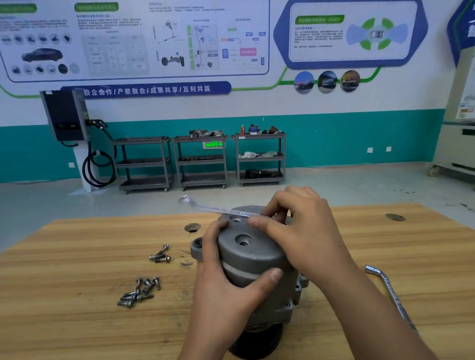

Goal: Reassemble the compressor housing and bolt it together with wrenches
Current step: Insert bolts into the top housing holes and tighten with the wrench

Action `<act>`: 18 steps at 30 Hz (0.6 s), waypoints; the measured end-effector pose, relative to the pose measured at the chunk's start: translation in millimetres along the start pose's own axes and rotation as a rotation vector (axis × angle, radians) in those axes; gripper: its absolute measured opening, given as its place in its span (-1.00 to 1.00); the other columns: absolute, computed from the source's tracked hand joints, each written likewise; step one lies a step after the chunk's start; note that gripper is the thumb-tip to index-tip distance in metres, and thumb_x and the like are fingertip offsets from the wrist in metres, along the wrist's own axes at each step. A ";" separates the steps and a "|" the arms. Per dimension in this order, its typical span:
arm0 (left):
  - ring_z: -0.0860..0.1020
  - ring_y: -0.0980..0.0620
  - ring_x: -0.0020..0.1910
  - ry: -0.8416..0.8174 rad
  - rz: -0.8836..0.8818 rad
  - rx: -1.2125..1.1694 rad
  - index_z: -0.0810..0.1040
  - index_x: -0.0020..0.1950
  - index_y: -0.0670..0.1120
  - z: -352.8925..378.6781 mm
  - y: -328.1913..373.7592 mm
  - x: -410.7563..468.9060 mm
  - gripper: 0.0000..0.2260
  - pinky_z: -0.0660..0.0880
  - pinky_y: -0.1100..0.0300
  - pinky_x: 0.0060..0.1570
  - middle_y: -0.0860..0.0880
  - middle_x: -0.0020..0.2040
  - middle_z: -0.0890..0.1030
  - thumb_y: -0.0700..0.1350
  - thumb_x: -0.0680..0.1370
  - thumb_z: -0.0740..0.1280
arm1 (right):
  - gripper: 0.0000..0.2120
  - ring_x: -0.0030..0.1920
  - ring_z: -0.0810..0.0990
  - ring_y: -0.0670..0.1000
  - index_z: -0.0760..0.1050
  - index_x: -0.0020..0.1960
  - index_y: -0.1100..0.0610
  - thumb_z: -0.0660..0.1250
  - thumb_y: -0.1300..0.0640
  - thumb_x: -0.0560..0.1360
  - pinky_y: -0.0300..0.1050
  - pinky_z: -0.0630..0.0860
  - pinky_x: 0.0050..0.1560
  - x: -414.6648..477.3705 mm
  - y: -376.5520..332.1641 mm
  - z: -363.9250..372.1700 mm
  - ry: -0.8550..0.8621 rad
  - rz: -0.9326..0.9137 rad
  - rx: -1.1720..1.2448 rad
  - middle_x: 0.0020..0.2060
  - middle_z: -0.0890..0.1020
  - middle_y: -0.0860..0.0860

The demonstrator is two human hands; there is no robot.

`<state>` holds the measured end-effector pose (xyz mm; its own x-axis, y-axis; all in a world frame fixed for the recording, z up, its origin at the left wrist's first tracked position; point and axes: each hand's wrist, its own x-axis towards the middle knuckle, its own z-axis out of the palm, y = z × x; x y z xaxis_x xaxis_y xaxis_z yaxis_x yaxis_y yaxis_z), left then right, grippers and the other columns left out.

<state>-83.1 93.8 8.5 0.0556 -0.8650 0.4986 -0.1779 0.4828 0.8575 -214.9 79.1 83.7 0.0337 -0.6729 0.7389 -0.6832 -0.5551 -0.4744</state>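
The compressor housing (250,261) stood on end near the front middle of the table (71,268), with its dark pulley (257,345) down on the wood and its grey end cover uppermost. The left hand (222,286) was clamped round the housing's left flank, thumb across the front and fingers curled over the upper edge, bracing it. The right hand (301,231) sat at the far rim of the cover, fingers pinched on one end of a slim flat wrench (210,208). The wrench's other end stuck out up and to the left, blurred. Its working head was hidden under the fingers, so I could not tell whether it was seated on a bolt. This looked like the bolting step: a fastener at the cover's far edge being tightened while the body was held against turning. The next move would likely call for a firm counter-hold from the left hand and a clean swing of the wrench handle. The left fingertips on the cover's edge sat close to the shaft and might get in its way. Many bolts lay loose, a pile (139,291) left of the housing and a few more (160,255) just beyond, so much fastening seemed left to do. A bent socket wrench (391,293) lay on the table to the right, partly behind the right forearm. Steel carts (203,159) stood by the far wall.
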 end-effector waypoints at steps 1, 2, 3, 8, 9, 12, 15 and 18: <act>0.53 0.17 0.13 0.001 0.002 -0.002 0.25 0.22 0.43 0.2 -0.1 0.2 -0.21 0.55 0.06 0.07 0.34 0.15 0.44 0.28 0.07 0.52 | -0.76 -0.17 0.39 -0.07 0.41 -0.36 -0.02 0.41 -0.06 0.36 0.04 0.38 -0.04 1.3 1.4 2.7 -0.013 0.072 0.024 -0.35 0.45 -0.13; 0.52 0.13 0.14 0.001 0.003 -0.002 0.25 0.23 0.42 0.3 0.1 0.0 -0.21 0.55 0.01 0.08 0.32 0.17 0.43 0.28 0.07 0.52 | -0.78 -0.13 0.40 -0.07 0.37 -0.35 -0.04 0.36 -0.06 0.39 0.06 0.39 0.02 2.0 3.3 4.5 -0.024 0.139 0.034 -0.31 0.45 -0.14; 0.52 0.12 0.15 0.002 0.007 -0.002 0.25 0.23 0.41 0.2 0.5 -0.2 -0.21 0.54 -0.01 0.09 0.33 0.18 0.41 0.28 0.07 0.52 | -0.81 -0.07 0.41 -0.06 0.38 -0.31 -0.06 0.31 -0.06 0.42 0.09 0.39 0.09 2.3 7.3 6.5 -0.034 0.205 0.033 -0.26 0.45 -0.16; 0.50 0.14 0.16 0.026 0.028 0.016 0.25 0.23 0.41 1.0 1.7 -3.0 -0.21 0.52 -0.02 0.13 0.43 0.12 0.40 0.26 0.07 0.51 | -0.70 0.09 0.56 -0.03 0.43 0.10 -0.04 0.39 0.02 0.40 0.05 0.49 0.17 -7.9 18.9 16.6 0.114 0.628 0.569 0.07 0.57 -0.08; 0.50 0.14 0.16 0.028 0.028 0.016 0.25 0.22 0.41 1.0 1.8 -3.2 -0.21 0.52 -0.02 0.13 0.46 0.10 0.40 0.26 0.07 0.51 | -0.67 0.05 0.60 -0.07 0.40 0.10 -0.04 0.42 0.09 0.40 -0.03 0.51 0.13 -12.8 17.0 20.1 0.199 0.644 0.757 0.07 0.61 -0.09; 0.47 0.24 0.15 0.020 0.027 0.021 0.25 0.21 0.41 0.1 2.2 -1.8 -0.23 0.51 0.03 0.14 0.53 0.07 0.36 0.27 0.07 0.50 | -0.71 0.00 0.65 -0.09 0.37 0.04 -0.03 0.40 0.18 0.42 -0.15 0.52 0.06 -32.4 9.4 30.9 0.437 0.518 1.014 -0.06 0.70 0.00; 0.45 0.37 0.11 0.000 0.029 0.029 0.25 0.19 0.41 -2.2 3.1 0.2 -0.24 0.51 0.10 0.13 0.56 0.06 0.34 0.27 0.07 0.50 | -0.86 0.00 0.65 -0.04 0.44 -0.06 -0.05 0.33 0.14 0.44 -0.27 0.52 0.02 -51.7 4.0 34.5 0.505 0.334 1.034 -0.12 0.70 0.02; 0.46 0.29 0.13 -0.015 0.016 0.025 0.25 0.18 0.42 -4.1 1.6 0.4 -0.24 0.53 0.06 0.11 0.56 0.05 0.35 0.27 0.06 0.50 | -0.80 0.19 0.52 -0.09 0.52 0.06 -0.20 0.26 0.06 0.51 -0.33 0.41 0.17 -69.0 9.4 31.9 0.387 0.130 0.661 0.07 0.60 -0.03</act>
<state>-79.3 94.8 10.7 0.0380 -0.8594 0.5098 -0.2036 0.4928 0.8460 -200.4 104.7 13.0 -0.3572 -0.6016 0.7145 -0.0829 -0.7415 -0.6658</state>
